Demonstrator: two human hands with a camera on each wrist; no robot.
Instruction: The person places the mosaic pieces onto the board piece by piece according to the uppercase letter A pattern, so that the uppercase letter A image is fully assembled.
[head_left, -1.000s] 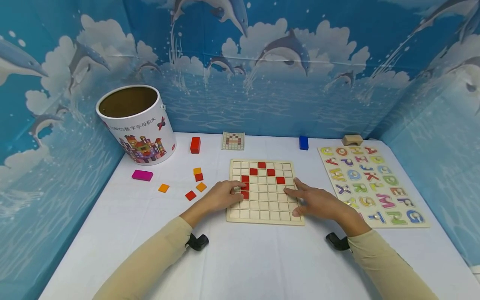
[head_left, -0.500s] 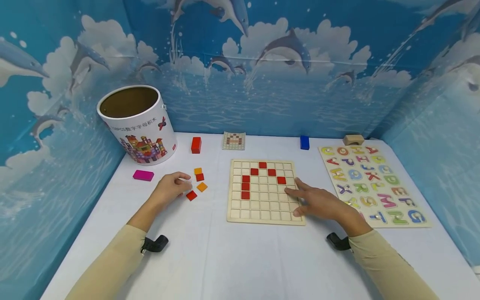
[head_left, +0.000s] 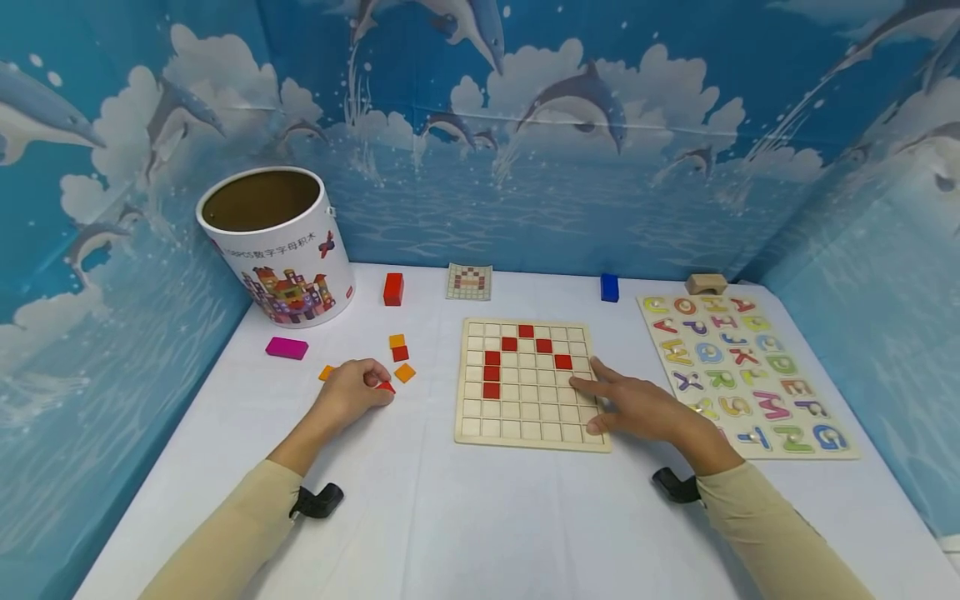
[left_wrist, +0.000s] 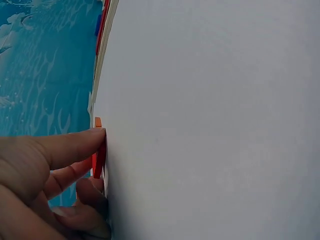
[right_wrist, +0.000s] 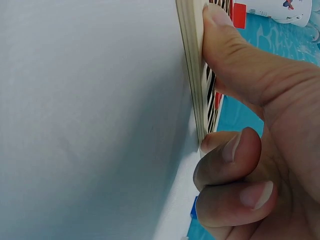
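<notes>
At the left of the head view, my left hand (head_left: 347, 397) pinches a red square tile (head_left: 386, 387) between thumb and fingers, low over the table. In the left wrist view that red tile (left_wrist: 99, 162) stands tilted at the fingertips. A wooden grid board (head_left: 532, 423) lies in the middle, with several red tiles in its squares forming part of an arch. My right hand (head_left: 637, 405) rests on the board's right edge, thumb and index finger on its surface. In the right wrist view the thumb touches the board (right_wrist: 191, 70) and other fingers bend beside its edge.
Loose orange tiles (head_left: 405, 372) and a red tile (head_left: 400, 353) lie left of the board. Behind stand a small pattern card (head_left: 469, 282), a red block (head_left: 393, 289), a blue block (head_left: 609, 288) and a bucket (head_left: 300, 267). A letter board (head_left: 705, 400) lies right.
My left hand has left the grid board, moved left to the loose tiles, and now pinches a red one. The right hand has stayed on the board.
</notes>
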